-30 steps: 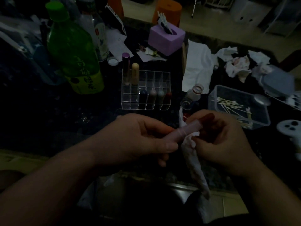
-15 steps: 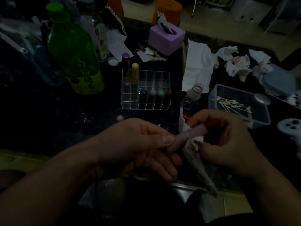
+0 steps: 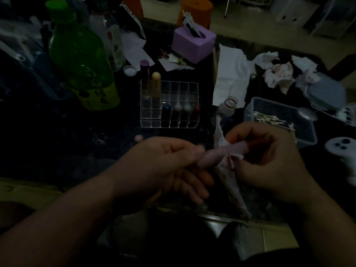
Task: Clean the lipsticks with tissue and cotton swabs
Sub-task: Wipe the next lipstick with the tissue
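- Head view: the left hand (image 3: 163, 166) pinches the near end of a pink lipstick (image 3: 223, 154) between thumb and forefinger. Its other fingers lie loosely stretched out below.
- The right hand (image 3: 269, 160) curls its fingers over the far end of the lipstick, and its thumb presses a stained tissue (image 3: 229, 180) against the tube.
- The tissue wraps round the middle of the lipstick. One twisted end sticks up and a long tail hangs down towards the edge of the tabletop (image 3: 57, 141).
- The lipstick lies slanted between both hands, above the tabletop and in front of the clear organizer (image 3: 169, 89).
- The organizer holds two tubes in its back left cells and four lipsticks (image 3: 177, 114) in the front row.
- A small pink cap (image 3: 139, 138) lies on the tabletop just left of the left hand.
- To the right stands a clear box (image 3: 308, 139) with cotton swabs (image 3: 269, 119) in it.
- Further back are a green bottle (image 3: 81, 60), a purple tissue box (image 3: 193, 43), a flat tissue sheet (image 3: 231, 74) and crumpled tissues (image 3: 279, 74).
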Demonstrator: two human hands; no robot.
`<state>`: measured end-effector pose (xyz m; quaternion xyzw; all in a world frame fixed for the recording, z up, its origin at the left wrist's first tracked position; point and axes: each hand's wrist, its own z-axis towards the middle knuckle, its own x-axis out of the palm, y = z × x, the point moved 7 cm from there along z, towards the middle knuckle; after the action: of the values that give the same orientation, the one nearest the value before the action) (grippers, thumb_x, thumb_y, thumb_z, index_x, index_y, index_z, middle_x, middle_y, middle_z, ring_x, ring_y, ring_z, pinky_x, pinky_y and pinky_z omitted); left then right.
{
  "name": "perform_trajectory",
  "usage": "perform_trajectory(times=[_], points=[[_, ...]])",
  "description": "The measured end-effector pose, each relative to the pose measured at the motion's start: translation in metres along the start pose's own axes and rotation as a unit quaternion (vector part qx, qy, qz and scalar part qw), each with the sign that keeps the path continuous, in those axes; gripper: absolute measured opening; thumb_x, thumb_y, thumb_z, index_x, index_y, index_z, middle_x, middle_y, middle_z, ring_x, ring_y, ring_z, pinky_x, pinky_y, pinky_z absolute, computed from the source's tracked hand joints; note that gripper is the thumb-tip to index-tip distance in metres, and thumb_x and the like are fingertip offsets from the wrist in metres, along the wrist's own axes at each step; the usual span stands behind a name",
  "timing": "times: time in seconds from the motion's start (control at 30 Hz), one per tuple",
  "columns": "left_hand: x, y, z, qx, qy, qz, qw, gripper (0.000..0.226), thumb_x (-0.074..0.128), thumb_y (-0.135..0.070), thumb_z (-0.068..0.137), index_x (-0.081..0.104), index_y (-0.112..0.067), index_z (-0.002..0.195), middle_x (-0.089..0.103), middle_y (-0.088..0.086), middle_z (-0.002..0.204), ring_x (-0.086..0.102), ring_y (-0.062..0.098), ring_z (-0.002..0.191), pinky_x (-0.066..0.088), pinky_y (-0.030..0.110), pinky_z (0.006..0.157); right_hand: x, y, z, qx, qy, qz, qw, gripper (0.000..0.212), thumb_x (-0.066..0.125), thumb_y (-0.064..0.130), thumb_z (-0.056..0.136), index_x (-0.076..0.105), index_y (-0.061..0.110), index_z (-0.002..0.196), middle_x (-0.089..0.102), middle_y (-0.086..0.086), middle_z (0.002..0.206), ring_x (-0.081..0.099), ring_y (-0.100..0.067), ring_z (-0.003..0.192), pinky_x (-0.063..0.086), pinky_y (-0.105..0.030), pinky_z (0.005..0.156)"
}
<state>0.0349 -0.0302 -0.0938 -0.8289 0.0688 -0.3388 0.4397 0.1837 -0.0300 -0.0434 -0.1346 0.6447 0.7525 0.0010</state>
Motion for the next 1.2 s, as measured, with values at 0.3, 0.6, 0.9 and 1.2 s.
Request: perform_trajectory(times=[0.3, 0.6, 0.9, 1.2], points=[[-0.002, -0.025, -0.015, 0.288, -0.131, 0.315, 0.895, 0.028, 0.086, -0.018, 0.069, 0.066, -0.027, 0.086, 0.073, -0.003, 0.090, 0.073, 0.015, 0.084, 0.059, 0.026, 0.074, 0.005, 0.001, 0.002, -0.013, -0.007, 0.006, 1.000, 0.016, 0.070, 0.017, 0.067, 0.064, 0.019, 0.081, 0.069, 0.017, 0.071, 0.065, 0.005, 0.063, 0.048, -0.010, 0.055], [-0.003, -0.001, 0.002, 0.060, -0.025, 0.065, 0.996, 0.017, 0.073, -0.022, 0.081, 0.072, -0.005, 0.085, 0.071, 0.018, 0.074, 0.068, 0.026, 0.060, 0.056, 0.031, 0.056, 0.003, 0.001, 0.000, -0.003, 0.004, 0.011, 1.000, 0.015, 0.069, 0.018, 0.067, 0.064, 0.017, 0.081, 0.070, 0.014, 0.071, 0.064, 0.004, 0.062, 0.049, -0.010, 0.056], [-0.006, -0.010, -0.002, 0.112, -0.067, 0.141, 0.981, 0.029, 0.079, -0.033, 0.075, 0.070, -0.012, 0.093, 0.073, 0.011, 0.084, 0.071, 0.025, 0.073, 0.058, 0.034, 0.067, 0.004, 0.001, 0.001, 0.003, -0.002, 0.016, 1.000, 0.013, 0.072, 0.017, 0.067, 0.066, 0.021, 0.078, 0.070, 0.013, 0.071, 0.066, 0.002, 0.063, 0.050, -0.011, 0.057], [-0.003, -0.023, -0.012, 0.214, -0.101, 0.243, 0.941, 0.025, 0.076, -0.026, 0.069, 0.068, -0.018, 0.091, 0.077, 0.002, 0.089, 0.075, 0.016, 0.083, 0.060, 0.026, 0.074, 0.004, -0.002, 0.001, 0.022, -0.011, 0.038, 0.999, 0.023, 0.077, 0.004, 0.064, 0.066, 0.019, 0.076, 0.069, 0.013, 0.067, 0.065, 0.002, 0.060, 0.049, -0.011, 0.054]])
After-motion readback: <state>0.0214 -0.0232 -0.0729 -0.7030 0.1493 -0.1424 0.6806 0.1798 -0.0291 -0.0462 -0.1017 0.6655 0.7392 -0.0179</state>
